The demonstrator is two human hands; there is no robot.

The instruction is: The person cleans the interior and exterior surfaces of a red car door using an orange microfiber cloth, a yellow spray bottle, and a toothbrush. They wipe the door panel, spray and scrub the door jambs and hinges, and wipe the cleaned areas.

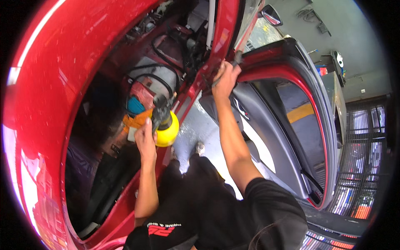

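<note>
My left hand (pixel 146 137) grips the black head of a yellow spray bottle (pixel 168 132), held over the sill at the open doorway of a red car. My right arm stretches forward, and my right hand (pixel 226 79) is closed around a dark-handled brush (pixel 238 57). The brush's tip is at the red door frame (pixel 215 59), near the hinge side of the open door. Whether the bristles touch the paint cannot be made out.
The open car door (pixel 275 125) with its grey inner panel stands to my right. Inside the stripped cabin lie black cables (pixel 156 67), an orange cloth (pixel 137 120) and a teal item (pixel 135 105). The red roof (pixel 62 47) curves along the left. A slatted metal shutter (pixel 359 140) is far right.
</note>
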